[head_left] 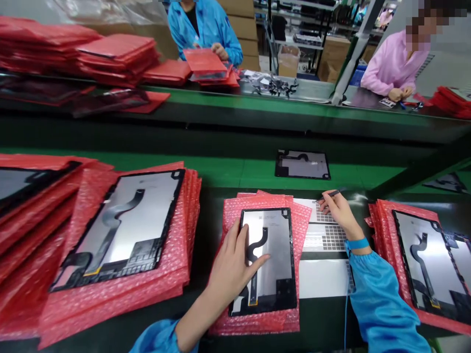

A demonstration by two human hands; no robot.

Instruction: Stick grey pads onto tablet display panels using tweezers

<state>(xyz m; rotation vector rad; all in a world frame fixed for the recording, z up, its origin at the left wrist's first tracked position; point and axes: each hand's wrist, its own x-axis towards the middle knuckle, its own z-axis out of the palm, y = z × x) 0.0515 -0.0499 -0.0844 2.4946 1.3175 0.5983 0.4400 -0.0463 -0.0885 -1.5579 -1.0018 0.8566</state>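
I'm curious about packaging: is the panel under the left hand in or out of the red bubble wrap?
Out: the panel lies on top of the red bubble wrap, its dark edges and ribbon cable uncovered.

Display panels [275, 255] with ribbon cables [253, 289] and red bubble-wrap pouches [121, 290] line a long green-and-black workbench [222, 171] at an electronics factory, where a worker in blue [211, 27] and another in pink [392, 63] are stationed opposite, with cardboard boxes [243, 29] and metal shelving [307, 43] behind.

Silver, black-rimmed panel [276, 260] flat on red bubble-wrap bags [287, 322]
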